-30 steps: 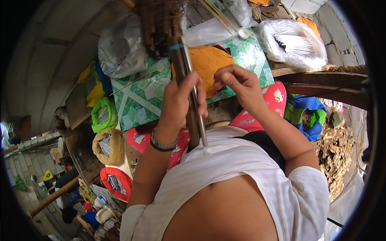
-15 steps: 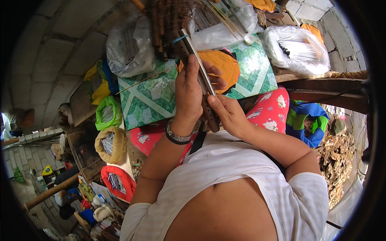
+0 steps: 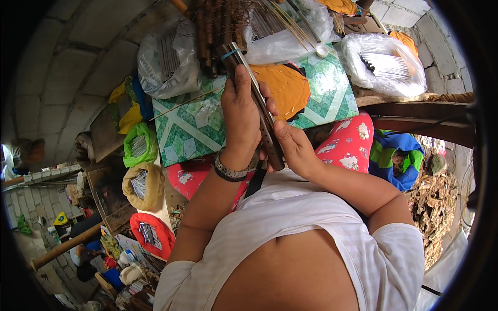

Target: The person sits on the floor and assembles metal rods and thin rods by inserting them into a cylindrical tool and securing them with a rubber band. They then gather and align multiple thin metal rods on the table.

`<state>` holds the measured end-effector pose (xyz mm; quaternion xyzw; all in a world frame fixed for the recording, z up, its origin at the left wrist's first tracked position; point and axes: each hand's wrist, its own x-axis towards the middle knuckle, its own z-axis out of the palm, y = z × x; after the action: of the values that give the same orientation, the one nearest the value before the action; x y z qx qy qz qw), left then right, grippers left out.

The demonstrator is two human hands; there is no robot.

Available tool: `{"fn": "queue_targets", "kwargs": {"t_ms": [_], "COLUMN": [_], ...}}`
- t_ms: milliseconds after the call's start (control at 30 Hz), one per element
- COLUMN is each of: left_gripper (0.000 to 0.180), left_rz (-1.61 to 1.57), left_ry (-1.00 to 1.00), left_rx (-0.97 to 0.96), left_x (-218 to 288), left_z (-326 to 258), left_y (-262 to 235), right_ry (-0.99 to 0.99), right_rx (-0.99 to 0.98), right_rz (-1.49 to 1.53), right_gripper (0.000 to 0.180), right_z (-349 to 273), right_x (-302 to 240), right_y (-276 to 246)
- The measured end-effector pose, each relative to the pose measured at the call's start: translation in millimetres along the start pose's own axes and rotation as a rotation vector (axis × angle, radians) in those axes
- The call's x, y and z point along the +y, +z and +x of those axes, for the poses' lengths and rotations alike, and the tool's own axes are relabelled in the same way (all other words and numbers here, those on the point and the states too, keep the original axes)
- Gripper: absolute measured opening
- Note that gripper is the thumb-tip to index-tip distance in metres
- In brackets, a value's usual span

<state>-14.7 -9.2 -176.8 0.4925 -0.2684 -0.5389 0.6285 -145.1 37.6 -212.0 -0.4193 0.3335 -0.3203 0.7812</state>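
A dark brown tube with a row of holes, like a flute [image 3: 268, 140], is held slantwise above my lap. My left hand [image 3: 239, 111] wraps around it, thumb lying along its upper part and fingertips showing on the far side. Along the flute lies a long, shiny metal piece [image 3: 248, 70], with a blue band [image 3: 230, 54] around the upper end. My right hand [image 3: 296, 147] grips lower down, its thumb pressed beside the metal piece's lower end; its other fingers are mostly hidden beneath. An orange cloth [image 3: 282, 96] lies just beyond my hands.
The green patterned board [image 3: 189, 132] spans my lap. Behind it stand brown tubes [image 3: 207, 36] and a clear plastic bag of rods [image 3: 168, 65]. White sticks fill another bag [image 3: 384, 67] at far right. Green [image 3: 140, 145], tan [image 3: 142, 186] and red [image 3: 151, 234] bags stand left; a blue-green bag [image 3: 397, 158] sits right.
The metal piece has turned and now sits closer along the flute. My left hand has shifted slightly left, and my right thumb has moved a little to the right.
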Motion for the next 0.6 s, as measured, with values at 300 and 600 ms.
{"fn": "queue_targets", "kwargs": {"t_ms": [300, 600], "left_gripper": [0.041, 0.05], "left_rz": [-0.012, 0.814], "left_ry": [0.002, 0.037], "left_rx": [0.051, 0.021], "left_x": [-1.0, 30.5], "left_z": [3.4, 2.9], "left_y": [1.9, -40.1], "right_ry": [0.177, 0.13], "right_rx": [-0.165, -0.176], "right_rz": [0.135, 0.171], "right_gripper": [0.071, 0.072], "right_z": [8.7, 6.7], "right_x": [3.2, -0.4], "right_y": [-12.2, -19.0]}}
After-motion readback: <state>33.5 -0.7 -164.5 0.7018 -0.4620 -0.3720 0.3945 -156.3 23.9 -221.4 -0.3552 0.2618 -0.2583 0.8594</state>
